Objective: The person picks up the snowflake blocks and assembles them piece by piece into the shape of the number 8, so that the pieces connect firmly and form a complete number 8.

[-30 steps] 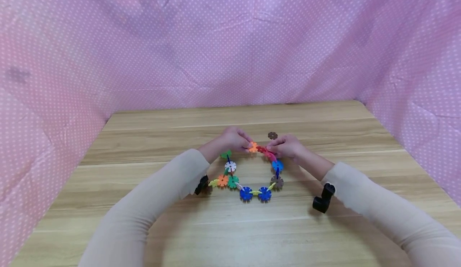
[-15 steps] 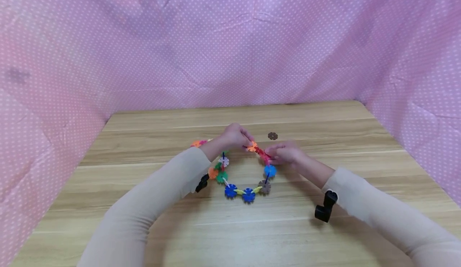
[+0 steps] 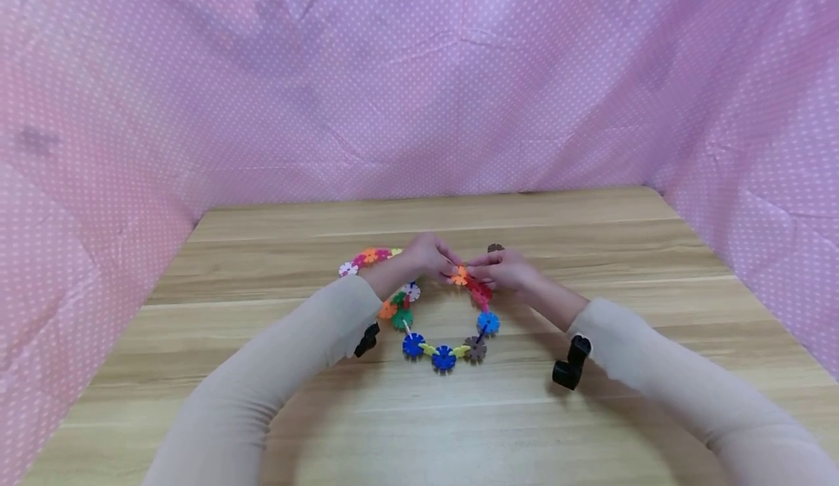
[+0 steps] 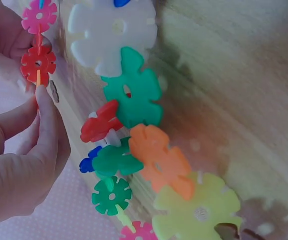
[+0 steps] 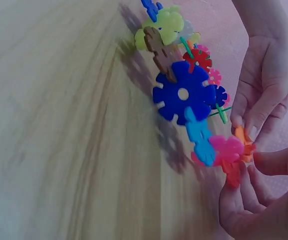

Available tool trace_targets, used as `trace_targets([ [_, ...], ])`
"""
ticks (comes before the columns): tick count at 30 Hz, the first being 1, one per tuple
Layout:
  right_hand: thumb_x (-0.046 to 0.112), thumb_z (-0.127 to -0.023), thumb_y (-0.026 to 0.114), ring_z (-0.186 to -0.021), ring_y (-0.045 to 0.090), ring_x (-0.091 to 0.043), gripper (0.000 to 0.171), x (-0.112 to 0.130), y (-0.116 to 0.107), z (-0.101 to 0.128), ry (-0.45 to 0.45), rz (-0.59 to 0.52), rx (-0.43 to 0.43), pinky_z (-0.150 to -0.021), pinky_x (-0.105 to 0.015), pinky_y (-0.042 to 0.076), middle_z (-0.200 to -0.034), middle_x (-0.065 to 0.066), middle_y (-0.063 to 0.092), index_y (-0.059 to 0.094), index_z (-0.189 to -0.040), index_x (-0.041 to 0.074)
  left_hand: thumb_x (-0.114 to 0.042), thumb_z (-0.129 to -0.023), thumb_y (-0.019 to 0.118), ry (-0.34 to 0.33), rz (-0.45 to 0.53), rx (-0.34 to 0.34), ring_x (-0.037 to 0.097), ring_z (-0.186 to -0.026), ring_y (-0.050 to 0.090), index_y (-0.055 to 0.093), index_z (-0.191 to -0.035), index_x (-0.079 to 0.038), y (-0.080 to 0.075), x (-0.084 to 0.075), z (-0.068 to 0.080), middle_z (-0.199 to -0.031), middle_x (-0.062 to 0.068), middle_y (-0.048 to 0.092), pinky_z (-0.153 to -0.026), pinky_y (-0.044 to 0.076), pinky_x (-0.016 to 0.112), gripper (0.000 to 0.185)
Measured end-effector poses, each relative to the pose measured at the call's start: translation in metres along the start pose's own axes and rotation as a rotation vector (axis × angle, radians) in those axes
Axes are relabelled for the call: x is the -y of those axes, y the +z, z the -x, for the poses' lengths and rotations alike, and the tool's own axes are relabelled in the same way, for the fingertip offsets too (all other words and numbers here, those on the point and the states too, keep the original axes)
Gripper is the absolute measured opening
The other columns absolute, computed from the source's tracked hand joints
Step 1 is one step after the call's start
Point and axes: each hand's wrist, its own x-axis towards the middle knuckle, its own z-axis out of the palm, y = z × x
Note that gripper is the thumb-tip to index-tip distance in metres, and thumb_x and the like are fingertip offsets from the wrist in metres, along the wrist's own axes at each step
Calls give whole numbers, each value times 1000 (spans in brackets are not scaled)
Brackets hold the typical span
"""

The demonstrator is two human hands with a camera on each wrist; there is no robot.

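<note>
**Both hands pinching top of snowflake-disc chain**

Backdrop: pink dotted cloth (image 3: 419,92) on three sides. Wooden counter (image 3: 459,428) below it.

Chain of plastic discs (image 3: 443,340): multicolour slotted discs plugged edge to edge, hanging as a loop off the hands, with the blue and brown ones at the bottom. Can't tell if the bottom touches the counter or hangs just above it. A further run of discs (image 3: 367,259) trails out left of the left wrist, looks to be lying on the counter.

Left hand (image 3: 426,254): fingers curled, pinching the chain at the top. Right hand (image 3: 505,269): thumb and fingertips pinching the red piece right beside the orange disc (image 3: 460,276). The hands nearly touch, orange disc between them. Right wrist view confirms: fingers (image 5: 243,200) closed on the red/orange joint, other hand's fingertips on the orange disc from above.

One loose brown disc (image 3: 494,248) on the counter just behind the right hand.

Handling, my read: light, each disc stiff, but the chain is floppy as a whole, since slot joints are friction only. Will likely swing and may pop apart under twist or pull. Grip on disc faces right next to the joint being worked, not mid-chain.
</note>
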Motion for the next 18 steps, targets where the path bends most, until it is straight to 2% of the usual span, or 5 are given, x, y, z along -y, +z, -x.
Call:
trace_targets([
  [5,11,-93,62,-69,59,3,40,-2,1,-6,15,-58,-1,-63,-12,51,-77,13,66,56,-128,-5,2,-89,63,-17,27,7,16,-71,63,67,-107,3,-1,-1,-3,-96,14,66,-85,59,33,18],
  [9,11,-93,63,-65,55,3,39,-5,-1,-5,9,-51,2,-59,-12,46,-76,14,65,57,-128,-6,1,-89,62,18,-53,-21,19,-76,65,66,-108,3,-3,-6,-9,-95,15,68,-81,60,31,20],
  [13,10,-93,62,-67,59,2,38,-8,-2,1,7,-26,15,-62,-13,51,-78,13,67,57,-126,-7,-1,-87,64,131,-238,-49,23,-87,67,68,-108,1,0,-15,-19,-105,15,71,-79,60,28,22],
  [15,9,-92,62,-68,61,1,38,-10,-2,3,4,-18,22,-64,-14,53,-77,13,68,57,-126,-7,-4,-87,65,217,-351,-49,23,-94,66,69,-109,-1,4,-20,-25,-109,13,71,-80,58,26,22],
  [18,7,-92,62,-68,61,0,36,-11,-1,6,2,-17,16,-64,-15,53,-75,13,67,58,-124,-9,-3,-89,60,361,-517,-16,24,-105,64,68,-112,-2,13,-27,-37,-117,12,69,-91,55,29,24],
])
